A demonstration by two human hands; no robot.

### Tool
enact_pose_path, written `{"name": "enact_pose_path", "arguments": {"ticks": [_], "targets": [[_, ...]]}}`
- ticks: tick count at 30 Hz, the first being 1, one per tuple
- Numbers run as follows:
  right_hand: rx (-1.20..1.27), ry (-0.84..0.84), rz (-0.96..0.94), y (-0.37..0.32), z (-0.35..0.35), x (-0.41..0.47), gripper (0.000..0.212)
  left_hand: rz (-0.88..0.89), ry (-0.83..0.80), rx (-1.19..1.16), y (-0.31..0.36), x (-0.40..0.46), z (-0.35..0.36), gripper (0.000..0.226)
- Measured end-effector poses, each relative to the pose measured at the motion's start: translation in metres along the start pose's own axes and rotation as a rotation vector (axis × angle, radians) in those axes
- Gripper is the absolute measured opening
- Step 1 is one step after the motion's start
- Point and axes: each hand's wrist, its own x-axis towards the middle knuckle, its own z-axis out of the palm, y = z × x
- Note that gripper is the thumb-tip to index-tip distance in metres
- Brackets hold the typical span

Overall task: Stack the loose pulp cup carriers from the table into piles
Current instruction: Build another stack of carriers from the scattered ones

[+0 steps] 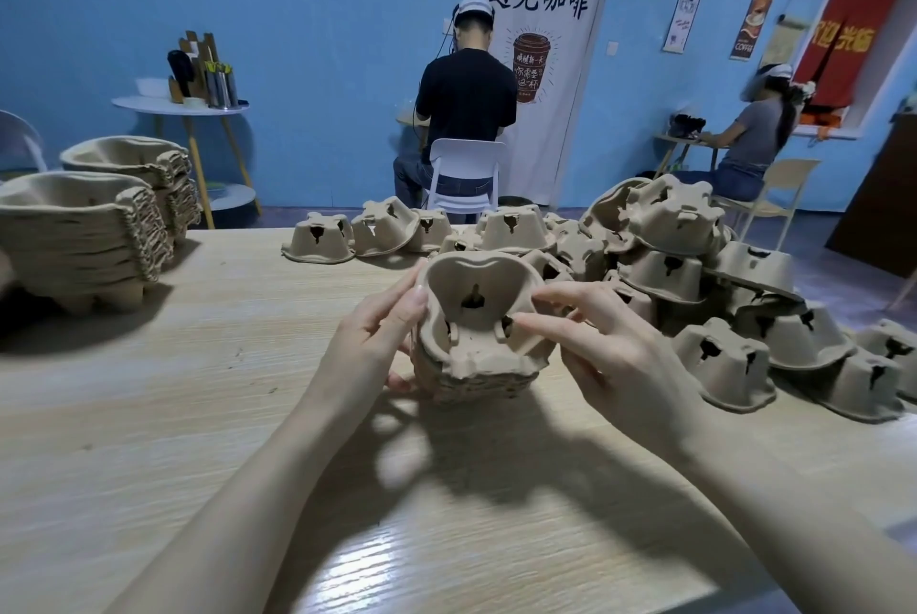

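From the head view, a small pile of cup carriers [476,355] sits at the middle of the worktop [198,415], held between both hands and tilted so its open hollow faces the person. The left hand [377,330] grips the pile's left side, thumb on the top carrier's rim and the other fingers curled underneath. The right hand [610,345] pinches the right rim of the top carrier, its fingers [551,295] bent over the edge and the thumb pressing the near flange. Both hands touch the pile, so neither is nearer; the top carrier looks nearly seated but perhaps not pressed fully home.

What the next move turns on: the loose carriers [694,276] lie to the right and far of the pile, upside down in a heap, closest to the right hand. I judge that hand would reach for the next one while the left steadies the pile. Each must be turned over to nest.

Counts: two finished piles [89,236] stand at the far left, one behind the other and touching. One pile is in hand. The loose ones number roughly twenty; the heap hides some, so an exact count cannot be given.
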Motion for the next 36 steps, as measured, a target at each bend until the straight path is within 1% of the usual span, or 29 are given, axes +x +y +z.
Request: {"name": "enact_pose_path", "arguments": {"ticks": [3,7,12,14,18,21,23,24,26,28,32,33,36], "targets": [[0.065,0.002,0.095,-0.002,0.001,-0.009,0.052,0.03,-0.008,0.004,-0.002,0.0,-0.001,0.055],[0.185,0.022,0.208,-0.007,0.003,-0.019,0.052,0.051,-0.016,0.02,-0.003,0.0,-0.002,0.056],[0.193,-0.006,0.248,-0.014,0.003,-0.022,0.049,0.065,-0.027,0.033,-0.001,-0.003,-0.001,0.06],[0.206,-0.033,0.254,-0.016,0.0,-0.023,0.05,0.063,-0.037,0.043,0.0,-0.003,-0.001,0.065],[0.13,-0.09,0.256,-0.009,-0.011,-0.033,0.05,0.068,-0.047,0.052,0.004,-0.005,0.0,0.065],[0.052,-0.014,0.415,0.012,-0.022,-0.048,0.043,0.077,-0.039,0.053,0.002,-0.005,-0.001,0.071],[-0.039,0.037,0.623,0.033,-0.033,-0.059,0.037,0.08,-0.028,0.051,0.001,-0.005,-0.001,0.069],[-0.092,0.031,0.746,0.044,-0.039,-0.063,0.035,0.081,-0.025,0.048,0.001,-0.005,-0.001,0.066],[-0.164,-0.046,0.967,0.064,-0.05,-0.069,0.036,0.088,-0.021,0.039,0.001,-0.005,0.0,0.063],[-0.199,-0.144,1.107,0.079,-0.058,-0.074,0.039,0.095,-0.015,0.034,0.0,-0.005,0.001,0.063],[-0.155,-0.355,1.214,0.088,-0.056,-0.082,0.047,0.097,-0.009,0.039,0.0,-0.005,0.001,0.069],[-0.141,-0.372,1.219,0.086,-0.055,-0.083,0.046,0.1,-0.009,0.042,-0.001,-0.005,0.0,0.071],[-0.13,-0.335,1.173,0.076,-0.05,-0.084,0.039,0.106,-0.009,0.042,-0.001,-0.004,0.0,0.073]]}}
